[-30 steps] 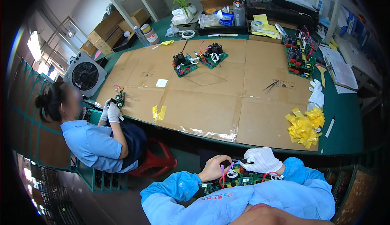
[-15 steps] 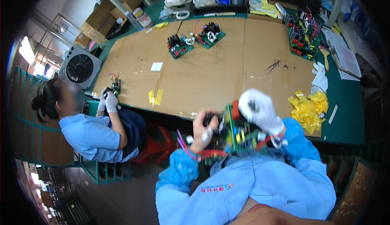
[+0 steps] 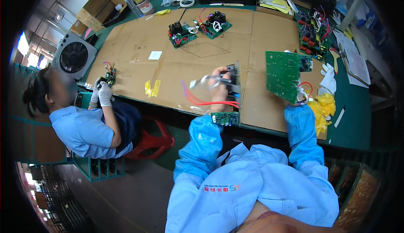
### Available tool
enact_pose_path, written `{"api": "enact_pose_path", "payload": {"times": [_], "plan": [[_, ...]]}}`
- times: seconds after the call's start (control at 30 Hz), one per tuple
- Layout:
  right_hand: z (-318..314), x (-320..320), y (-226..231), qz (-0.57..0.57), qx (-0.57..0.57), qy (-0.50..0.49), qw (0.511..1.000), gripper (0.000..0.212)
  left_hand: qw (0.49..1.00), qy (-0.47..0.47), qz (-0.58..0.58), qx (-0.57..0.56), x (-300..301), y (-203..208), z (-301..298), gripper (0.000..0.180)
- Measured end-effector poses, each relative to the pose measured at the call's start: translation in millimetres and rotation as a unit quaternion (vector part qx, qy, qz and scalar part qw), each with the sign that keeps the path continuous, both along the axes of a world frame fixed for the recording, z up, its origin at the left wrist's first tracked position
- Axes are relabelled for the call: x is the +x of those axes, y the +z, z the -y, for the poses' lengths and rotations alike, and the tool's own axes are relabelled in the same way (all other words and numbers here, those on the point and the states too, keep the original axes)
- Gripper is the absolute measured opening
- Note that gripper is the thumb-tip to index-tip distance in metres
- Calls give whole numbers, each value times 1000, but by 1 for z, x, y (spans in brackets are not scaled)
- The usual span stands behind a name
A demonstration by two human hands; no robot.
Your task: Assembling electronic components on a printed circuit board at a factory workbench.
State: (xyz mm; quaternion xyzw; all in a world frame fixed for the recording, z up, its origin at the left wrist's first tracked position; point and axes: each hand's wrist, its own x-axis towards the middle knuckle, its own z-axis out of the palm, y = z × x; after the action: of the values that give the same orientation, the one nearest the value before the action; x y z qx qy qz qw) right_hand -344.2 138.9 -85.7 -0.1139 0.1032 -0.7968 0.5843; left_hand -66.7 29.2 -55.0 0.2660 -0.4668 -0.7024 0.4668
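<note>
My left hand [image 3: 219,91] is bare and grips a circuit board [image 3: 235,88] standing on edge in front of me. Black parts sit along its face, and red wires [image 3: 210,103] trail to the left, blurred. A second circuit board [image 3: 282,76] is held up at the end of my right sleeve [image 3: 299,125], its green solder side facing me. That board hides nearly all of my right hand. A red wire [image 3: 306,84] loops out at its lower right. Both boards are over the near part of the cardboard-covered table.
Two populated boards [image 3: 181,34] lie on the cardboard [image 3: 134,64] farther off. More boards [image 3: 313,39] are stacked at the far right, near a white glove [image 3: 327,79] and crumpled yellow tape [image 3: 322,111]. At left a co-worker [image 3: 90,121] holds a small board beside a fan [image 3: 73,57].
My hands have moved apart and forward from my chest. Boards that were together are now separate, one on each side. The right one now shows its green underside.
</note>
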Motion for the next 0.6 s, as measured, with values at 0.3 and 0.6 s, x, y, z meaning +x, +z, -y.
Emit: {"api": "enact_pose_path", "payload": {"times": [0.3,0.6], "plan": [[13,-12,46,-873,148,-400,237,21,733,-2,438,-520,8,15,34,20],[-76,90,55,-892,205,-151,374,28,764,-83,319,-555,7,20,36,36]]}}
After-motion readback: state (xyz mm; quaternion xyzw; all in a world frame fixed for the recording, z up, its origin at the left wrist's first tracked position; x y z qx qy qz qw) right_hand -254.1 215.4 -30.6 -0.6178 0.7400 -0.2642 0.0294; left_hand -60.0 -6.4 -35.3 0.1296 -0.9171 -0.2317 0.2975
